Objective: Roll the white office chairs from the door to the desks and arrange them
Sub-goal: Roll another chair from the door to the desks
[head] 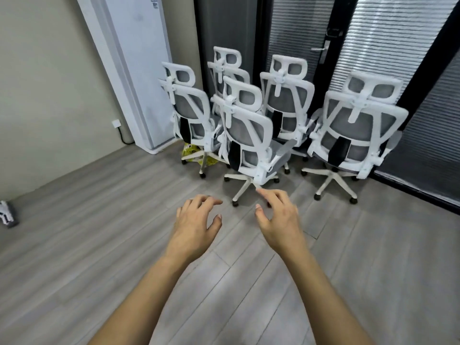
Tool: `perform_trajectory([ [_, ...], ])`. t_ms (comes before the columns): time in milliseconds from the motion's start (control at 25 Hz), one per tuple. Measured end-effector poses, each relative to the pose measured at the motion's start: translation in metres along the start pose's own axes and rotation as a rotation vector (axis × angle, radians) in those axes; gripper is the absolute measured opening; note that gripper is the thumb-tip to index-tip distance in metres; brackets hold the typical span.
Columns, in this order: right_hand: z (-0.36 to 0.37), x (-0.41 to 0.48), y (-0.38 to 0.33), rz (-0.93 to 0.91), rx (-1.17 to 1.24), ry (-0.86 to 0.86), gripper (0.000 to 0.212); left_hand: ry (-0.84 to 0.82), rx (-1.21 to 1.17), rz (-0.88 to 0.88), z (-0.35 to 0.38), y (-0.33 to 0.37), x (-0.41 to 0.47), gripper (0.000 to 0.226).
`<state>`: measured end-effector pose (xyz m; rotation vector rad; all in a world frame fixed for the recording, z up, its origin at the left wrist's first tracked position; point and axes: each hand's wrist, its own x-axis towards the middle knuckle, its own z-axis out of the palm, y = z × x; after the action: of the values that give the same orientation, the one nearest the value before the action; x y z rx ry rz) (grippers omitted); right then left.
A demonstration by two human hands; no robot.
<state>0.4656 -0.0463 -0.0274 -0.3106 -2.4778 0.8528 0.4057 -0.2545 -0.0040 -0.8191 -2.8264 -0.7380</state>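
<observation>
While both hands reach out, left hand (196,220) and right hand (280,215) grips wide, holding nothing, five white mesh-backed office chairs (245,135) cluster far by the dark glass door (323,46); nearest one's likely first.

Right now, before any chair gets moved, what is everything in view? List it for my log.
office chairs: five, white frames with grey mesh, clustered at the door, backs to the camera
door: one, dark frame, blinds behind glass, behind the chairs
yellow bag: one, yellow, on the floor under the leftmost chair
tall cabinet unit: one, white, left of the chairs
wall socket: one, white, black cable, left wall
floor: grey planks
left hand: open, holding nothing
right hand: open, holding nothing, short of the nearest chair
</observation>
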Motion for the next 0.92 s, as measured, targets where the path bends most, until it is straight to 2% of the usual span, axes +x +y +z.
perform_trajectory([
  [280,0.08,0.235,0.032,-0.029,-0.016,-0.06,0.039,0.04,-0.015,-0.06,0.016,-0.08,0.216,0.028],
  [480,0.15,0.384,0.064,0.055,-0.023,-0.005,0.038,0.064,-0.05,0.002,0.041,-0.151,0.386,0.027],
  [680,0.207,0.511,0.087,0.148,-0.038,0.009,0.039,0.01,-0.067,0.086,0.067,-0.2,0.548,0.026],
  [920,0.266,0.627,0.158,0.289,-0.108,0.065,0.04,-0.118,-0.028,0.173,0.118,-0.238,0.713,0.034],
])
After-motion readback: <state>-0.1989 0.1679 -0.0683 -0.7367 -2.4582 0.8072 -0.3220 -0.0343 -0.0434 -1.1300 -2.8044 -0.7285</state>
